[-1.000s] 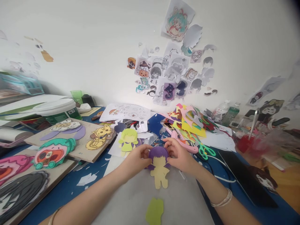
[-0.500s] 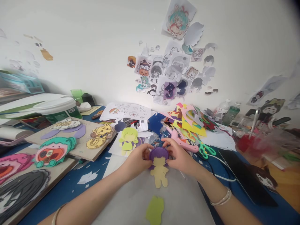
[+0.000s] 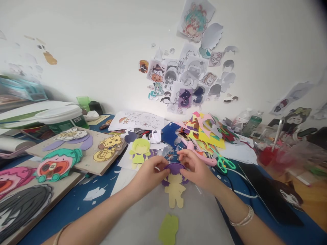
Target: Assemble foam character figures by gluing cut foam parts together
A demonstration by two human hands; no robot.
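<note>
A doll-shaped cutout has a pale yellow body (image 3: 175,195) and a purple hair piece (image 3: 176,167) on its head. My left hand (image 3: 154,172) pinches the purple hair at its left edge, thumb in front. On the opposite edge, my right hand (image 3: 196,170) grips the same hair piece between thumb and fingers. The figure is upright over a grey work board (image 3: 143,217). Nearer to me lies a lime-green cut piece (image 3: 169,228). Beyond my left hand rests another doll cutout (image 3: 140,151) with lime hair and dress, on white paper.
Green-handled scissors (image 3: 224,163) and a pink glue gun (image 3: 196,153) lie beyond my right hand. Coloured scraps (image 3: 212,134) are heaped behind them. Finished cutouts sit on boards (image 3: 89,166) at left. A black flat panel (image 3: 270,194) lies at right.
The doll's head and hair have tilted, and purple side locks now show at both sides of the head. The body has shifted slightly towards me; both thumbs sit higher on the hair.
</note>
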